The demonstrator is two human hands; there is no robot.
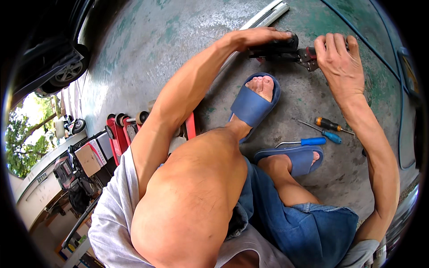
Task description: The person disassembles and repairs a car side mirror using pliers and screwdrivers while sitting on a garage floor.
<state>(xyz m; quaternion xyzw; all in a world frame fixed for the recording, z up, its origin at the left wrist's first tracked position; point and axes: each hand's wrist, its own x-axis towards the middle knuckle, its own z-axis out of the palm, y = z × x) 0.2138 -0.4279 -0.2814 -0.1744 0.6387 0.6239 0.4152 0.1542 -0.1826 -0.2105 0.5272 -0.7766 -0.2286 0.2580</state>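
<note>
Above my blue sandals, my left hand [261,38] is wrapped over a dark, black part [281,48], its fingers lying along the top. The part's exact kind is hard to make out. To its right, my right hand [339,62] is closed around the handles of red-and-black pliers [307,58]. Their metal jaws point left and meet the end of the black part. Most of the handles are hidden inside my right fist.
By my feet lie an orange-and-black screwdriver [328,123], a teal-handled screwdriver [331,136] and a blue-handled hook tool [313,141]. A long white strip [268,15] extends behind my left hand. A blue hose [346,21] runs at right; a red floor jack [117,138] stands left.
</note>
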